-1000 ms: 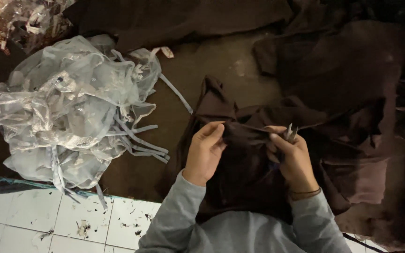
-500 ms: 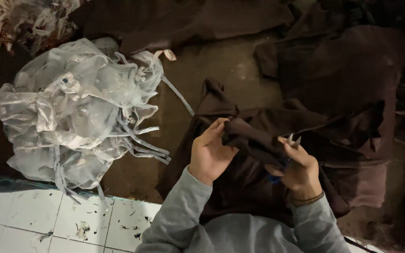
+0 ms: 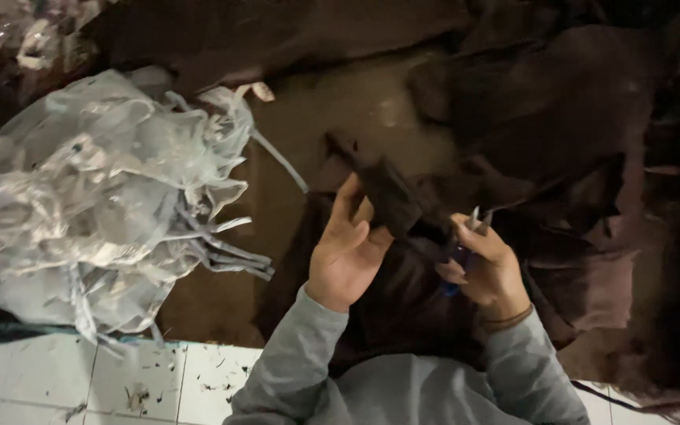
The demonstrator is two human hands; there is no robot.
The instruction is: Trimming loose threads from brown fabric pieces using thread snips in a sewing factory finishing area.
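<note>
Far left, a heap of clear plastic bags [image 3: 96, 212] with grey strips [image 3: 222, 252] trailing out lies on the brown surface, well apart from the work. Below it, white floor tiles [image 3: 80, 378] carry small scraps. Centre, the left hand [image 3: 348, 252] is half open, palm up, fingers cupped under a fold of dark brown cloth [image 3: 395, 201]; the cloth rests against the fingers, raised off the pile. Just right, the right hand [image 3: 485, 264] is closed round a small snipper [image 3: 478, 220], metal tips poking up beside the fold, a blue bit showing under the palm. Whether the tips touch the cloth cannot be told. The step looks like trimming or thread-snipping along the fold edge. A cut here would likely need the left hand to pull the fold taut and the tips set on the edge. Right and behind, more brown cloth [image 3: 576, 118] is heaped in dim light; loose folds crowd the held piece and could get caught.
</note>
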